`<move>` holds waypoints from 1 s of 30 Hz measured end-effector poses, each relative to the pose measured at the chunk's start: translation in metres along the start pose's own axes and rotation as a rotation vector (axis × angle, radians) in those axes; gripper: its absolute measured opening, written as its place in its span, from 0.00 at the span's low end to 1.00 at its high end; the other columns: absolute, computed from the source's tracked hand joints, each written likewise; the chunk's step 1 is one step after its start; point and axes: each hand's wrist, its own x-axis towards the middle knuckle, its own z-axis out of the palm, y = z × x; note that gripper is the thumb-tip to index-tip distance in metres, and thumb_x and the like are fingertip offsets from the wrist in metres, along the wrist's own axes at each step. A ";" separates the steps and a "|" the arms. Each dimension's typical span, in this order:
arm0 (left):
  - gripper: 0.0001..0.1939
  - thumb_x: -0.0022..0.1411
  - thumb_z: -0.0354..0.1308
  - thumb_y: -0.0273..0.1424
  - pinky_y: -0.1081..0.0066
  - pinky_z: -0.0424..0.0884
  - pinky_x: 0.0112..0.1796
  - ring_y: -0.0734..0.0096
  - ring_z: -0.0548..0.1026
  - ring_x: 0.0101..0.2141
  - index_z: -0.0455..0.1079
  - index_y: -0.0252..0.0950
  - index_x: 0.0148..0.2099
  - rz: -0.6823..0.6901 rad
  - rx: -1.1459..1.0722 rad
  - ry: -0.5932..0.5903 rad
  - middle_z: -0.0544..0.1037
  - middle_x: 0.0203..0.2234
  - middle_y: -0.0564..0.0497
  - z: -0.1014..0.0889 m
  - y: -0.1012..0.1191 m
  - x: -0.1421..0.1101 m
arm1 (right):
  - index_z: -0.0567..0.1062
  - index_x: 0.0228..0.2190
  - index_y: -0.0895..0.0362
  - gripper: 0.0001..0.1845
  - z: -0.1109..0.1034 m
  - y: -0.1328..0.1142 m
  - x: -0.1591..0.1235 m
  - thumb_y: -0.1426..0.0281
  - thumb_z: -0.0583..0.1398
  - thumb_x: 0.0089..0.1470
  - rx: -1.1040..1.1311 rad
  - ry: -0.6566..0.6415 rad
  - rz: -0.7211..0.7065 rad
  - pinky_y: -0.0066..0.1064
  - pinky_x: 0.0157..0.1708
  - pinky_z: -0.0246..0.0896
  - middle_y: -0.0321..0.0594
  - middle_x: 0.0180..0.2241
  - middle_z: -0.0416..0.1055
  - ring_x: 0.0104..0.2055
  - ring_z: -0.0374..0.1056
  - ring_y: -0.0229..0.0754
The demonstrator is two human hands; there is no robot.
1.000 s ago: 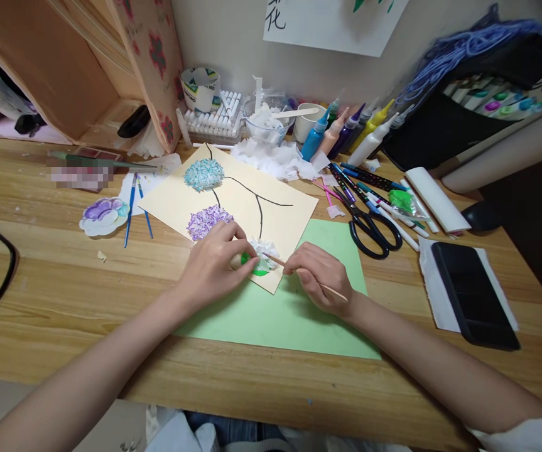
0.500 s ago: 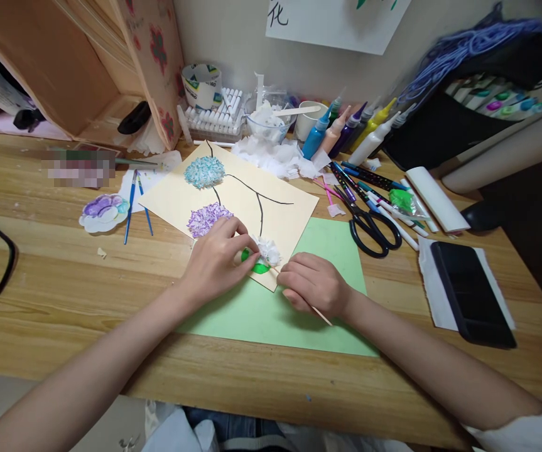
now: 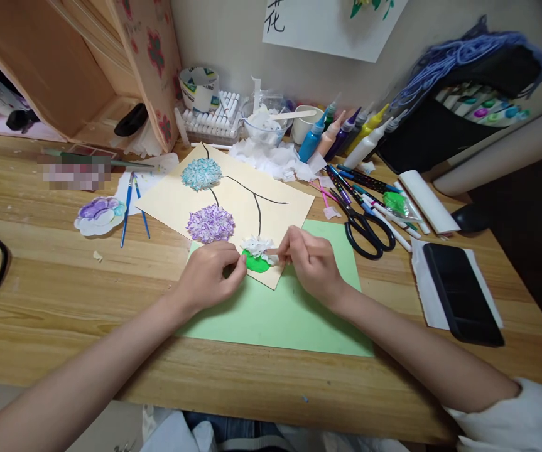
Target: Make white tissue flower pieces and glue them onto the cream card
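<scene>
A cream card [image 3: 275, 182] bears thin black branch lines, a blue-white ruffled flower [image 3: 201, 174] and a purple-white one [image 3: 210, 223]. Near its lower corner, white paper scraps [image 3: 257, 246] cover part of a bright green, clay-like patch [image 3: 256, 263]. My left hand [image 3: 211, 273] rests at the patch's left edge, thumb and forefinger closed together; whether anything is between them is hidden. My right hand [image 3: 312, 260] grips a thin wooden stick [image 3: 273, 252], its tip against the white scraps. A green sheet [image 3: 275, 323] lies beneath the card.
Black scissors [image 3: 369, 232], pens and a phone [image 3: 461, 292] lie to the right. Paint bottles [image 3: 312, 139] and a bowl of white scraps [image 3: 265, 129] stand at the back. Leftward are two blue brushes [image 3: 127, 210] and a paint palette [image 3: 98, 216].
My right hand has turned and lifted, bringing the stick's tip onto the white scraps. My left hand has drawn back down-left, uncovering more of the green patch and the purple flower.
</scene>
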 end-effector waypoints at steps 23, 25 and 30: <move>0.20 0.66 0.41 0.31 0.72 0.57 0.26 0.74 0.64 0.22 0.59 0.36 0.22 -0.025 0.113 0.248 0.65 0.18 0.53 -0.026 0.002 0.005 | 0.67 0.31 0.55 0.12 -0.052 0.019 0.017 0.59 0.55 0.56 0.201 0.195 0.274 0.30 0.34 0.57 0.36 0.30 0.67 0.34 0.63 0.39; 0.18 0.66 0.41 0.34 0.72 0.60 0.29 0.72 0.68 0.26 0.63 0.36 0.25 -0.142 0.118 0.235 0.69 0.22 0.52 -0.040 0.003 0.027 | 0.69 0.29 0.56 0.13 -0.053 0.027 0.028 0.58 0.56 0.55 0.267 0.236 0.295 0.30 0.35 0.58 0.37 0.29 0.68 0.33 0.63 0.39; 0.12 0.63 0.47 0.35 0.69 0.64 0.34 0.65 0.72 0.37 0.69 0.37 0.36 -0.238 0.197 0.058 0.75 0.33 0.49 -0.051 -0.006 0.114 | 0.70 0.26 0.57 0.19 -0.038 0.051 0.051 0.53 0.58 0.49 0.593 0.443 0.396 0.30 0.29 0.60 0.39 0.25 0.69 0.28 0.65 0.39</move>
